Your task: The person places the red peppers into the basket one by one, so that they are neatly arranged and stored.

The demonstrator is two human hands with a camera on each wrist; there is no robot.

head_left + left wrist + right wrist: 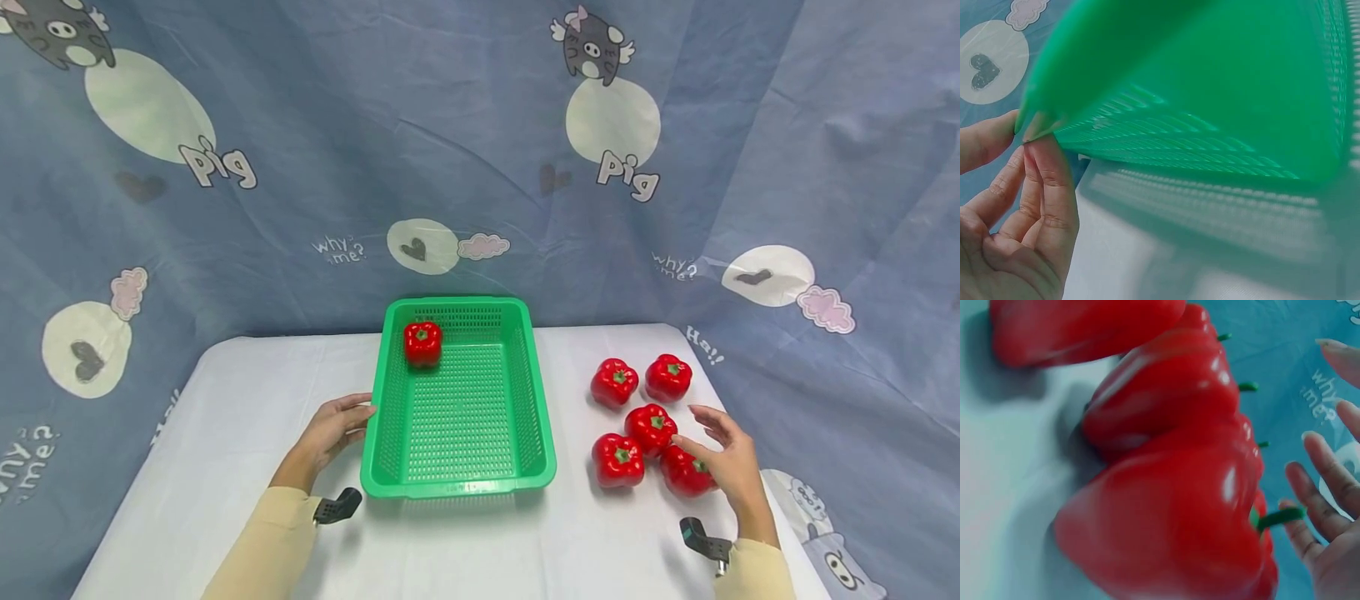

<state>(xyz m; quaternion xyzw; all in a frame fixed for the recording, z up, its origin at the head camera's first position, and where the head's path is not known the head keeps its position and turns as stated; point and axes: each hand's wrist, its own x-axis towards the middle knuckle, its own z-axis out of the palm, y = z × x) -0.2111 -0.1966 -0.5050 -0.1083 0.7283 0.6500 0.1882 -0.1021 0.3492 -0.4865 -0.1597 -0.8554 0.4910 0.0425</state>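
Note:
A green plastic basket [459, 492] with perforated walls stands on the white-covered table. One red bell pepper [423, 343] sits upright in its far left corner. At the basket's left rim, my left hand [339, 427] pinches the edge between thumb and fingers; the left wrist view shows these fingertips [1041, 134] right at the green rim. To the right, several red bell peppers [617, 460] stand grouped with green stems up. My right hand [726, 467] hovers over the nearest right pepper [684, 473], partly hiding it, fingers apart and holding nothing. In the right wrist view, its fingers [1329, 469] are spread beside the stems.
A blue curtain [480, 150] with pig prints hangs behind the table and around its sides. White table cloth [457, 550] shows in front of the basket and between it and the loose peppers. A dark wrist camera mount sits on each sleeve [753, 571].

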